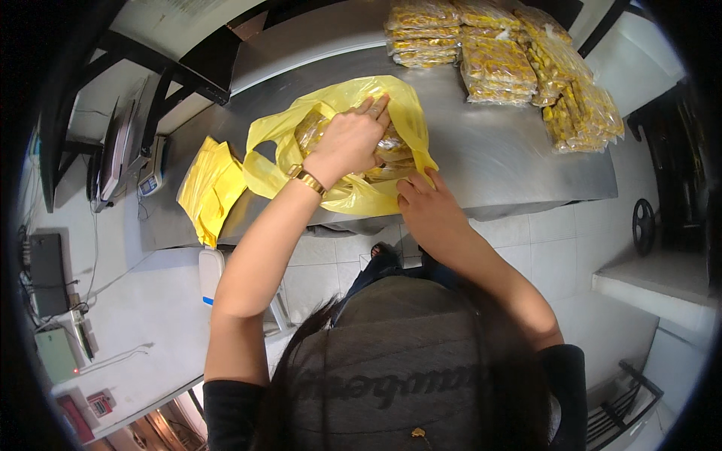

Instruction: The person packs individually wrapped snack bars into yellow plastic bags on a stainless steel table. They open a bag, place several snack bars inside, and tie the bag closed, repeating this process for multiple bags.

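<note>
A yellow plastic bag (410, 113) lies spread on the metal table with its mouth wide. Inside it are clear-wrapped packs (310, 134) of yellow-brown food, partly covered by my hand. My left hand (350, 141), with a gold watch at the wrist, reaches into the bag; its fingers are stretched out toward the far inner side, over the packs. At the bag's near right edge, my right hand (430, 207) pinches the rim of the plastic between bent fingers. The undersides of my left fingers are hidden.
Stacked clear packs of the same food (496, 69) stand at the table's back right. A pile of folded yellow bags (213, 188) lies at its left end, beside a small scale (153, 169). Past the table's front edge, a white stool (213, 276) stands on the tiled floor.
</note>
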The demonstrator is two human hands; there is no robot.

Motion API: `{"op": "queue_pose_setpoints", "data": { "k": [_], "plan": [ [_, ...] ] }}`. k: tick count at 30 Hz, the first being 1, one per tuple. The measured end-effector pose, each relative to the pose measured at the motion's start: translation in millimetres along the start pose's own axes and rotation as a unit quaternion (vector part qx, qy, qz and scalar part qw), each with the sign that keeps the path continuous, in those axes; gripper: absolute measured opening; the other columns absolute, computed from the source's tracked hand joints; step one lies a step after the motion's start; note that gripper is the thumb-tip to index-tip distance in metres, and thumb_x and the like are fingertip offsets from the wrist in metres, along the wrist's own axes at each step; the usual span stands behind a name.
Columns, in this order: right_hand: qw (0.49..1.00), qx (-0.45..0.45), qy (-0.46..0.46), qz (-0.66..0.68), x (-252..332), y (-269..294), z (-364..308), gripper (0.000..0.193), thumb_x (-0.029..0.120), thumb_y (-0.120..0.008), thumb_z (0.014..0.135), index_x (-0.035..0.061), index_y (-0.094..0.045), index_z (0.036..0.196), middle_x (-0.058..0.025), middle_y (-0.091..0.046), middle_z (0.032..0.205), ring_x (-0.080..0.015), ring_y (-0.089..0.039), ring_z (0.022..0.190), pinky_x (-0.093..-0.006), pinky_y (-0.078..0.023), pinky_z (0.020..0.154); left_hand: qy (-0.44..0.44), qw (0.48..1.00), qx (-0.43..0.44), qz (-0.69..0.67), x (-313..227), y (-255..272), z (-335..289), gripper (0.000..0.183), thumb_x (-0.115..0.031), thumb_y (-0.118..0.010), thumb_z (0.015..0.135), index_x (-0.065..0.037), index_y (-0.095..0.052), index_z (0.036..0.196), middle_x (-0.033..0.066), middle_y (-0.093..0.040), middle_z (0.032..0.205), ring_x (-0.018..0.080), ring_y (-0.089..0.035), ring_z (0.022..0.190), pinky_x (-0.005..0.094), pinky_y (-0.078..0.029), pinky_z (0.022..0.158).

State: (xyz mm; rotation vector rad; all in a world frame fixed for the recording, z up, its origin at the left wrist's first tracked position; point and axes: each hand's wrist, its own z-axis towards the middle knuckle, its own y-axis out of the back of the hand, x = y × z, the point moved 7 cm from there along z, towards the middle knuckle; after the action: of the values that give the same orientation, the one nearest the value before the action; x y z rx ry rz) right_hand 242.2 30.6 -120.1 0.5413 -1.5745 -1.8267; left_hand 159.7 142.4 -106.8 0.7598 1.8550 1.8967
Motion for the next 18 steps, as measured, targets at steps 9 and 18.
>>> {"op": "queue_pose_setpoints", "data": {
  "k": [9, 18],
  "plan": [
    [0.998, 0.045, -0.025, -0.042, 8.7, -4.9, -0.5, 0.025, 0.013, -0.053, 0.077, 0.0000, -0.064, 0.096, -0.0078, -0.052, 0.105, -0.0242, -0.044, 0.113, -0.0393, -0.034, 0.102, 0.013, 1.000, -0.024, -0.012, 3.1, -4.1, -5.0, 0.072, -0.022, -0.075, 0.062, -0.002, -0.050, 0.127, 0.0093, -0.037, 0.144, 0.0245, -0.044, 0.126, 0.0358, -0.050, 0.089],
    [0.995, 0.082, -0.029, -0.046, 12.7, -7.7, 12.6, 0.025, 0.015, -0.056, 0.076, 0.0003, -0.064, 0.095, -0.0078, -0.053, 0.101, -0.0246, -0.047, 0.111, -0.0461, -0.028, 0.107, -0.002, 0.994, -0.087, -0.060, 4.0, -0.6, -11.9, 0.068, -0.018, -0.073, 0.064, -0.001, -0.050, 0.125, 0.0118, -0.038, 0.143, 0.0291, -0.044, 0.126, 0.0367, -0.046, 0.096]
  ]
}}
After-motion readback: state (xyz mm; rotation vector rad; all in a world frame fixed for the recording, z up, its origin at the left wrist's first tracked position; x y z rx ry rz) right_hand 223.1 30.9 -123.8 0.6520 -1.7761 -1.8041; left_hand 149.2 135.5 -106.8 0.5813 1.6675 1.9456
